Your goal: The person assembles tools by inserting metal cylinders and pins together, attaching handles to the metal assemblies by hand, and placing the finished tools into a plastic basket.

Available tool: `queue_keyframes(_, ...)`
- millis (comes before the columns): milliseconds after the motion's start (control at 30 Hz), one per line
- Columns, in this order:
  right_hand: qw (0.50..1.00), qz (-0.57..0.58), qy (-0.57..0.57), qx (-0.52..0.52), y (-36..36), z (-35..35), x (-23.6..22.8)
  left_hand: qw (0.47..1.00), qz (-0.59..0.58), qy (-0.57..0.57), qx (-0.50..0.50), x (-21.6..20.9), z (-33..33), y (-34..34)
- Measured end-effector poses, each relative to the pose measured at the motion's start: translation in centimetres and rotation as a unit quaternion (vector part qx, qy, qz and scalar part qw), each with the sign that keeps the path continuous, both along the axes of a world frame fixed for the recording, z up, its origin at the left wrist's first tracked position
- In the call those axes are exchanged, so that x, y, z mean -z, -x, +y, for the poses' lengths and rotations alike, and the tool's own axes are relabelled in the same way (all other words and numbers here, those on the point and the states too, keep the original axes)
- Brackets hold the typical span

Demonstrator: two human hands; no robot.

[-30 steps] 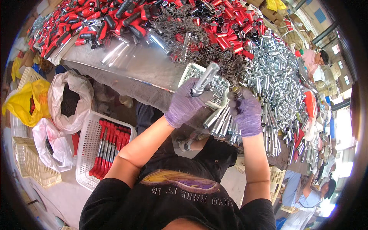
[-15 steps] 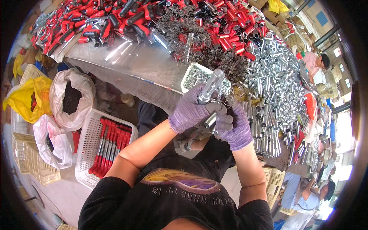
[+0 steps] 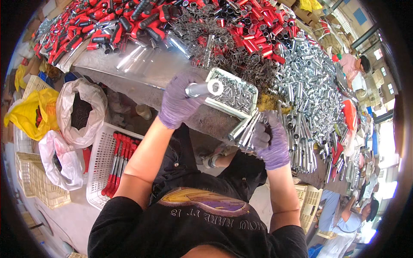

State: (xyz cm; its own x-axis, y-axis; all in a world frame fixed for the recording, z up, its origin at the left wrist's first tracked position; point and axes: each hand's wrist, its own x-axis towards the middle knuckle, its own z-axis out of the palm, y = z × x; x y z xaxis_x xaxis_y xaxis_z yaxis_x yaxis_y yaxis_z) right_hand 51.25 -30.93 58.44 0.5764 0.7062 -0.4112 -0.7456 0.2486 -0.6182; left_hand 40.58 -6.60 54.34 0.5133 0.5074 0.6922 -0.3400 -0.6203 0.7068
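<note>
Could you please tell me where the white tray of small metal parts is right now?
In the head view, the white tray sits just right of centre, between the gloved left hand and right hand, below the pile of dark springs.

Left hand [image 3: 181, 99] gripping a silvery tube [image 3: 201, 90], right hand [image 3: 272, 145] (gloved alike) beside metal rods [image 3: 246, 132], white tray [image 3: 228, 108] ahead

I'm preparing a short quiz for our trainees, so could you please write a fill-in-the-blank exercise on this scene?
The ____ hand holds a metal tube, its ring-shaped end facing the camera.
The glove on the right hand is ____.
The red-and-silver parts lie in a ____ basket.

Missing words: left; purple; white.
</note>
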Motion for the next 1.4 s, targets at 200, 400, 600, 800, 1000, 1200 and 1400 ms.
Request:
queue_keyframes(200, 0.897, -0.327, 0.178, 0.236, -0.5, 0.5, -3.6, 0.982, 0.187, -0.024, -0.018, -0.9, 0.4, 0.3)
queue_keyframes(400, 0.879, -0.421, 0.132, 0.181, -0.4, -0.1, -2.9, 0.878, 0.399, -0.058, -0.257, 3.7, 4.8, -3.0)
queue_keyframes(600, 0.892, -0.415, 0.139, 0.113, -0.8, 0.7, -1.1, 0.847, 0.484, 0.038, -0.219, 4.0, 5.7, -2.7)
queue_keyframes(800, 0.904, -0.415, 0.092, 0.049, 0.8, 5.9, -0.6, 0.848, 0.492, 0.069, -0.183, 3.4, 5.3, -1.7)
queue_keyframes(1000, 0.794, -0.592, 0.138, 0.022, -2.0, 11.9, -0.4, 0.906, 0.38, 0.046, -0.18, 5.0, 5.3, -0.9)
queue_keyframes(1200, 0.769, -0.616, 0.169, 0.0, -4.9, 16.7, -1.9, 0.948, 0.287, 0.128, -0.042, 4.9, 5.7, 0.9)
queue_keyframes(1400, 0.569, -0.804, 0.071, -0.157, -1.6, 22.4, -0.7, 0.953, 0.161, 0.25, 0.061, 5.7, 6.2, 2.7)
